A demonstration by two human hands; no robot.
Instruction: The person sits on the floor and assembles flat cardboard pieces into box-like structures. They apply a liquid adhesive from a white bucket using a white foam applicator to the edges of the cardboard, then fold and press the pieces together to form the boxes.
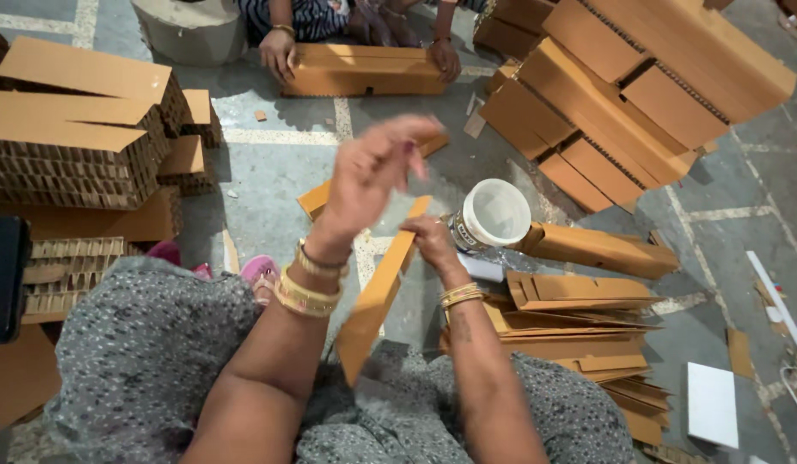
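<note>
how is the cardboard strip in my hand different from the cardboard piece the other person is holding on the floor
The cardboard strip is thin and flat, raised off the floor and tilted on edge, held near its upper end by your right hand; your left hand hovers above it. The cardboard block is thick and box-like, lying level on the floor, with the other person's hands at both ends. Both are plain brown cardboard.

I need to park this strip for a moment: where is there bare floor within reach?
Bare grey floor lies between the stacked brown honeycomb cardboard blocks and the white plastic tub. Another patch lies right of the leaning cardboard stack. Crowded: the flat cardboard pieces beside the right hand.
</note>
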